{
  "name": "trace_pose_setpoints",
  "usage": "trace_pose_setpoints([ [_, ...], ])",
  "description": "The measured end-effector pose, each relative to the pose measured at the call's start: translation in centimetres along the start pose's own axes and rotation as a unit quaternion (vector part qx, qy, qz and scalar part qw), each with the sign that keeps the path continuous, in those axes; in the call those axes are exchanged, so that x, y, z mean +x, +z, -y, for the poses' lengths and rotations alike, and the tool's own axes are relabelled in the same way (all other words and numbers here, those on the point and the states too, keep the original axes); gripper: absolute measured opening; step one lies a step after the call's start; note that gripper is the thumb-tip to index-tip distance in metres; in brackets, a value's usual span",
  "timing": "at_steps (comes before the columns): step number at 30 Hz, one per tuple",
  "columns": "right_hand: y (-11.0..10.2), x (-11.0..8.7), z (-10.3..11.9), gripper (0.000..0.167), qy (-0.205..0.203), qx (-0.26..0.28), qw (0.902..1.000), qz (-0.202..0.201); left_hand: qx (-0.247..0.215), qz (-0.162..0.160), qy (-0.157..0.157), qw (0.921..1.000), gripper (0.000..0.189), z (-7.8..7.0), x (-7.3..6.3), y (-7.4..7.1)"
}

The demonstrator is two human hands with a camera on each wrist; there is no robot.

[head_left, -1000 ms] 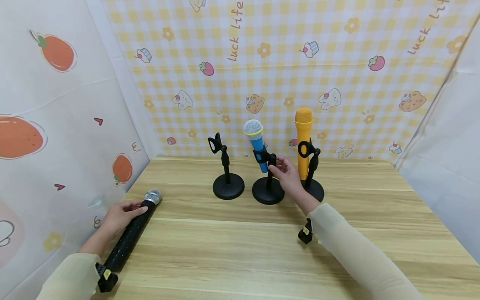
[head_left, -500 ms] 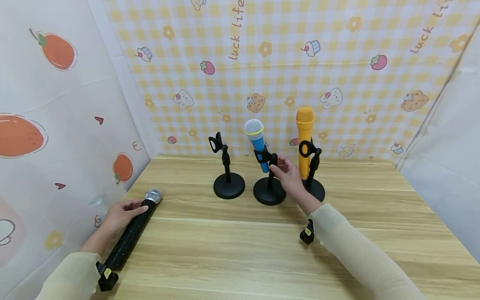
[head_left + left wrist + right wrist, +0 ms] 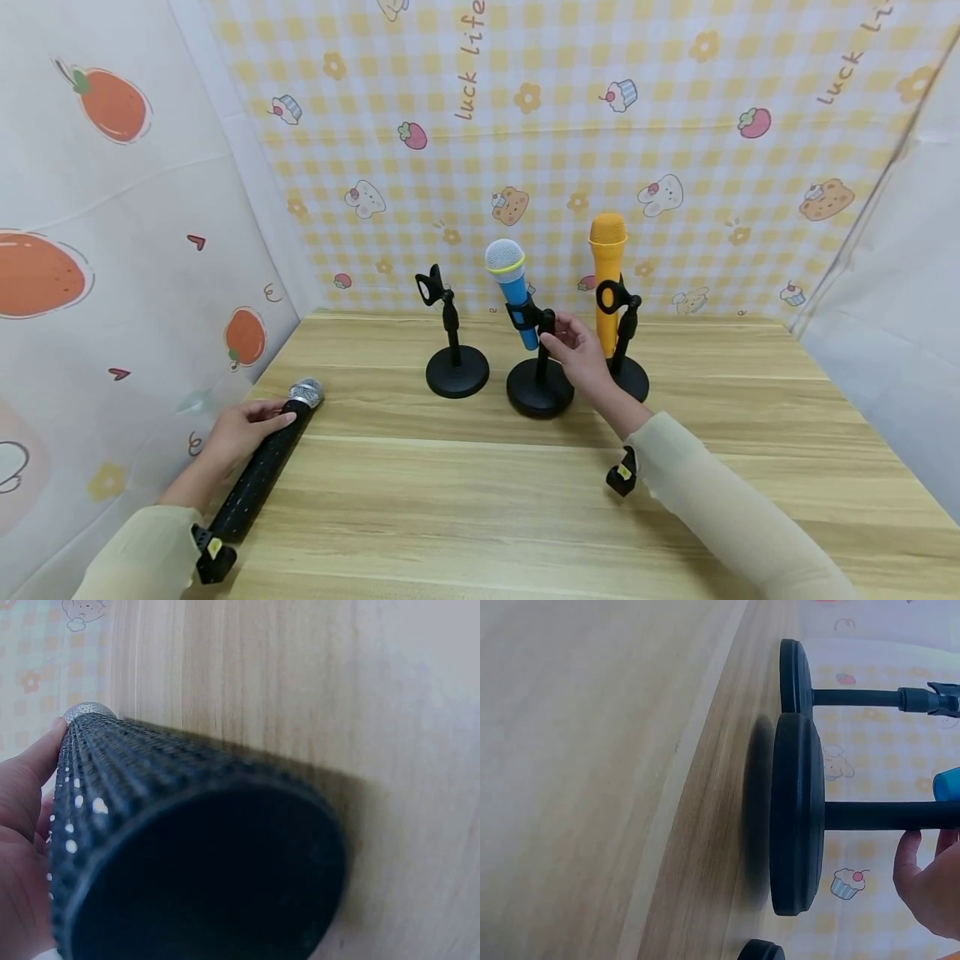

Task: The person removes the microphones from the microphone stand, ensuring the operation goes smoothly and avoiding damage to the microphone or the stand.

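Observation:
On the left, my left hand [image 3: 236, 432] holds a black microphone [image 3: 258, 479] with a silver mesh head, thumb across its upper body. The left wrist view shows its dark round end close up, above the wooden surface. My right hand [image 3: 583, 354] pinches the pole of the middle black microphone stand [image 3: 540, 390], just below the clip joint. A blue microphone [image 3: 514, 290] with a white mesh head leans in that stand's clip. In the right wrist view the stand's round base [image 3: 796, 814] appears slightly off the table, with a shadow beside it.
A second stand [image 3: 457, 372] with a vacant clip stands left of the middle one. To the right, a yellow microphone [image 3: 608, 258] stands upright by a third stand [image 3: 628, 379]. The wooden table [image 3: 420, 500] meets patterned cloth at the back.
My right hand and the middle stand with its blue microphone have shifted slightly toward me, and the stand's base looks a little lower in view. The left hand and black microphone have stayed put.

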State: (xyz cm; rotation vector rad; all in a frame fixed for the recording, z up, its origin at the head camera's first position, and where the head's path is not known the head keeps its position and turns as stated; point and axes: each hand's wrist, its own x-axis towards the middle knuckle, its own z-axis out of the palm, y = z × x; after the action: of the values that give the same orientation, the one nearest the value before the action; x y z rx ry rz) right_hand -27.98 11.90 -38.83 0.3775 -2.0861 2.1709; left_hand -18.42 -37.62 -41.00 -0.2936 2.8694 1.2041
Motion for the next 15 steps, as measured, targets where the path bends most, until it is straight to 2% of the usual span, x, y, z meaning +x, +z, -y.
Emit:
trace_pose_setpoints([
  [15,-0.5,-2.3,1.3,0.031,0.007,-0.009,0.9997,0.021,0.005,0.0,-0.006,1.0,0.068,-0.2,-0.1,-0.1],
])
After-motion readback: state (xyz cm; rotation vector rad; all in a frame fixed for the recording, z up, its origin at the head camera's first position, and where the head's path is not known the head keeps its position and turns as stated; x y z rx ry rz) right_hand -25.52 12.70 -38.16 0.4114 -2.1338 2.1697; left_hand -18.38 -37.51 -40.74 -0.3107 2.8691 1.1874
